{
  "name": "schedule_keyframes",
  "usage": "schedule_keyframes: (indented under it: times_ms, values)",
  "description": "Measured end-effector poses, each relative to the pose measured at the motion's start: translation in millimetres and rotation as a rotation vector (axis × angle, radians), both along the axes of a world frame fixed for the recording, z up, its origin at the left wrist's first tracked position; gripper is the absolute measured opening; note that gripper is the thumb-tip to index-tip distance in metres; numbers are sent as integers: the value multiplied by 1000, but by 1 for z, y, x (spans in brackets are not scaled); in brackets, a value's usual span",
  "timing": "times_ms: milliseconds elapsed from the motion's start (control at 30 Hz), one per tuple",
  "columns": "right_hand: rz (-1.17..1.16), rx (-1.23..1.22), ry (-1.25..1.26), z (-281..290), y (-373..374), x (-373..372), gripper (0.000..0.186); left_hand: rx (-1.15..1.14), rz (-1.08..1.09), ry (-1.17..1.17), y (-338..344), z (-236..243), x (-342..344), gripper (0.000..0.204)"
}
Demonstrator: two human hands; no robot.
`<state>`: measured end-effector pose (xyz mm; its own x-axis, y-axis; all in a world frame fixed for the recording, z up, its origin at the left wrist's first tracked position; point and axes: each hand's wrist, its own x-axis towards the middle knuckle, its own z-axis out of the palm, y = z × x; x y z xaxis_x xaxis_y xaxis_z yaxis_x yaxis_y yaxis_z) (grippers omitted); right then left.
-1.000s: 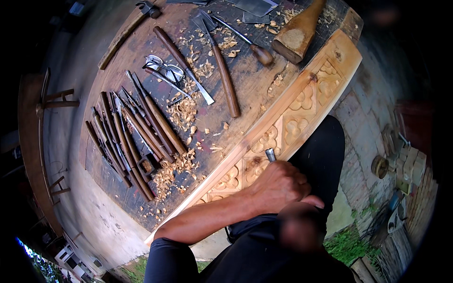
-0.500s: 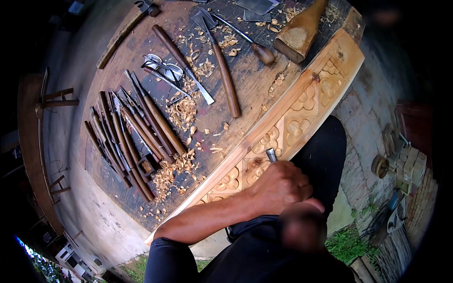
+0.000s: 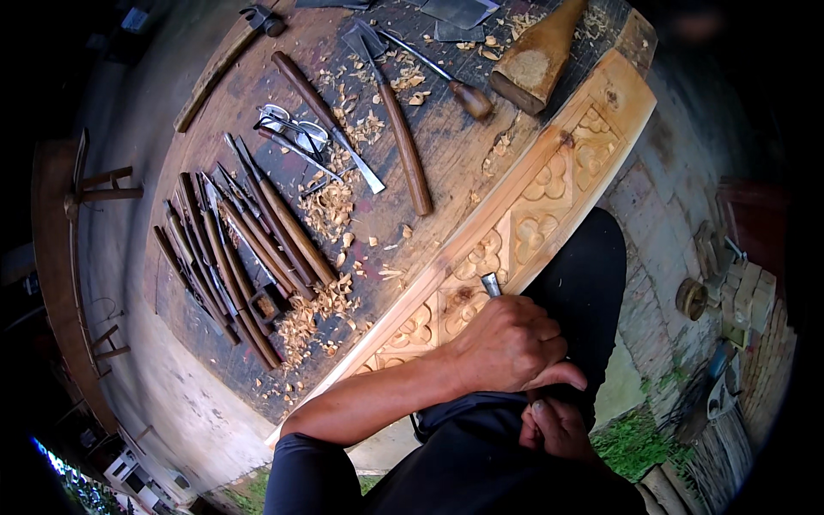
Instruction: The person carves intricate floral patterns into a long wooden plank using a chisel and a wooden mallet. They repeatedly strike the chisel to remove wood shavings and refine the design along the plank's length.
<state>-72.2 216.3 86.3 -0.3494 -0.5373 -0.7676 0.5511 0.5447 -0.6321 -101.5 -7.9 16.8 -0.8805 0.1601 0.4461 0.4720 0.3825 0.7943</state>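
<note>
A long, pale wooden board (image 3: pixel 515 210) with carved flower-like reliefs lies slantwise along the workbench's near edge. My left hand (image 3: pixel 512 345) is closed in a fist around a carving chisel (image 3: pixel 490 284). Only its short metal tip shows above the fist, against the carving near the board's middle. Just below, my right hand (image 3: pixel 558 427) is curled shut in line with the tool, seemingly round its handle end; the handle itself is mostly hidden. My left forearm crosses over the lower part of the board.
On the workbench (image 3: pixel 343 257) several wood-handled carving tools (image 3: pixel 249 240) lie bunched at left. Eyeglasses (image 3: pixel 294 129), a flat chisel (image 3: pixel 326 107), a wooden mallet (image 3: pixel 539 64) and a hammer (image 3: pixel 262 19) lie farther back. Wood shavings (image 3: pixel 322 300) are scattered about.
The view has shifted slightly. My right hand, blurred before, now shows plainly below the left. The left fist and the chisel tip have stayed almost in place on the board.
</note>
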Motion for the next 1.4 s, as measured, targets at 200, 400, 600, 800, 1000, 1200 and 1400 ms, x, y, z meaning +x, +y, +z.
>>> schedule_keyframes:
  times_ms: [200,400,600,800,1000,1200,1400]
  values:
    - [-29,-7,-33,-6,1,-1,39,12,39,-5,1,-1,-1,52]
    - [-4,-42,9,-11,4,-3,35,23,68,-2,0,1,-3,52]
    - [20,-33,-20,-12,0,-12,35,64,131,33,4,-7,-3,54]
    - [40,-2,-3,-10,-4,-13,34,45,148,24,6,-5,-3,54]
    - [96,-9,17,-11,-3,-15,36,90,173,40,9,-10,0,55]
    - [43,-54,9,-16,-7,-8,36,40,144,-9,5,-6,3,49]
    - [22,-87,114,-10,-5,-2,28,51,52,193,1,-4,0,50]
